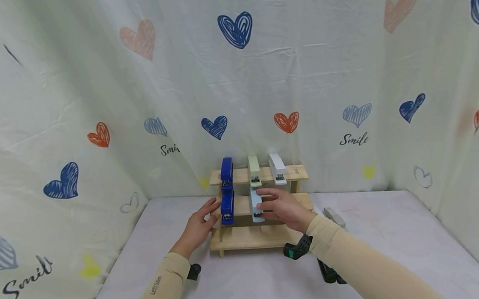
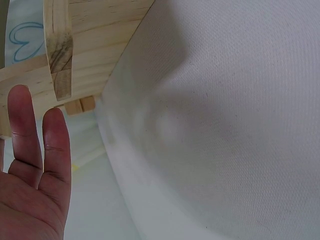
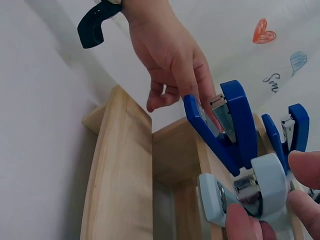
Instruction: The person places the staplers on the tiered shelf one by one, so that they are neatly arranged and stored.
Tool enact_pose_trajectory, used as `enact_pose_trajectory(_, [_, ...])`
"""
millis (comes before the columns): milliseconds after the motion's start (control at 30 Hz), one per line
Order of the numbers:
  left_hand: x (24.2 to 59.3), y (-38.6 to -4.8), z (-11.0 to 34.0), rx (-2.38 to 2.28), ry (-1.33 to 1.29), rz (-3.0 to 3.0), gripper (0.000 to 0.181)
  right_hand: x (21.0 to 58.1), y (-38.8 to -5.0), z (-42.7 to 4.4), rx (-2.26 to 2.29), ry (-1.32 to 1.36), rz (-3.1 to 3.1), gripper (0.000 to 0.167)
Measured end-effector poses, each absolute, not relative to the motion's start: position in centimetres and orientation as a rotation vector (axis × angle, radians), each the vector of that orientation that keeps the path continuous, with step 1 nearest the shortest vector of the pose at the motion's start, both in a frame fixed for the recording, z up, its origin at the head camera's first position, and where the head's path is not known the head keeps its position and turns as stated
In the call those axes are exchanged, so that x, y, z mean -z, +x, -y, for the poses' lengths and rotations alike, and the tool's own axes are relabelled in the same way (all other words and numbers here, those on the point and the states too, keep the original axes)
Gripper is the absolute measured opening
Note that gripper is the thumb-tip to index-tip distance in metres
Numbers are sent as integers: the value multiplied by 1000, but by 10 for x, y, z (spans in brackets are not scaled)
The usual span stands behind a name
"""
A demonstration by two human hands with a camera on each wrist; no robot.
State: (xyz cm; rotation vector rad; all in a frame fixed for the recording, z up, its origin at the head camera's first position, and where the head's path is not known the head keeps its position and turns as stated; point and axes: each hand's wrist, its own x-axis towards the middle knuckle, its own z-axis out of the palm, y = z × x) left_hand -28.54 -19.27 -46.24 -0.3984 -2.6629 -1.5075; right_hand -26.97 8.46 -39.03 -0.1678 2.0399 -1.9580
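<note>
A light blue stapler (image 1: 256, 205) sits on the middle tier of a wooden stepped rack (image 1: 252, 237). My right hand (image 1: 284, 208) pinches it from the right; the right wrist view has fingers (image 3: 305, 167) on both sides of its top arm. On the same tier, to the left, is a blue stapler (image 1: 228, 207). My left hand (image 1: 199, 226) is at the rack's left end, fingers extended beside that stapler and holding nothing. Along the top tier stand another blue stapler (image 1: 227, 172), a pale green stapler (image 1: 254, 169) and a white stapler (image 1: 277, 167).
Right of the rack, a grey stapler (image 1: 334, 216) and black items (image 1: 328, 272) lie on the white table (image 1: 244, 288), partly hidden by my right forearm. A curtain (image 1: 319, 74) printed with hearts hangs behind and at both sides.
</note>
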Motion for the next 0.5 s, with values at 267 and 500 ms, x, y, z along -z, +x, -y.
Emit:
enact_pose_trajectory(267, [463,-284,193,1514,-393,2662,42,389,-255,-128,1858,-200,-2120,50])
enact_pose_trajectory(500, [461,-284,191,1503,-385,2669,42,396,-231,-187,1710,-160,-2256,53])
